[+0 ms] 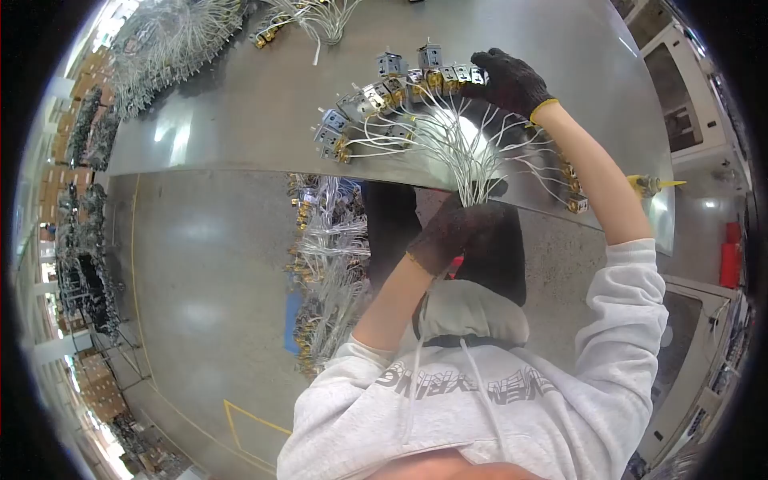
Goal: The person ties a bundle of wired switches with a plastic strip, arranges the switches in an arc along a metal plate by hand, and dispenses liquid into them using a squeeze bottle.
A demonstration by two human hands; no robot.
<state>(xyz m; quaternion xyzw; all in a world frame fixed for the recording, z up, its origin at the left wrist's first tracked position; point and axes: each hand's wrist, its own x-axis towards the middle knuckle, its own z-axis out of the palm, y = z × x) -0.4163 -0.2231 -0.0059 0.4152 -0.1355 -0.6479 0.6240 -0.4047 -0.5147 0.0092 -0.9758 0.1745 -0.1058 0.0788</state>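
A fan of small box-shaped metal parts [376, 96] with short shafts and brass-coloured ends lies on the metal table. Thin whitish leads [460, 148] run from them and gather into one bundle at the table's near edge. My left hand [456, 232], in a dark glove, is closed around that bundle. At the far right end of the row, my right hand [516, 84], also gloved, has its fingers curled around one of the box-shaped parts; its grip is partly hidden. More such parts [574, 192] hang off to the right below my right forearm.
On the metal table [264, 128], a big heap of leads [168, 48] sits at the back left beside a smaller bunch [300, 20]. A yellow-nozzled item [656, 184] is at the right edge. Piled bundles [328, 264] stand below the table, left of my legs.
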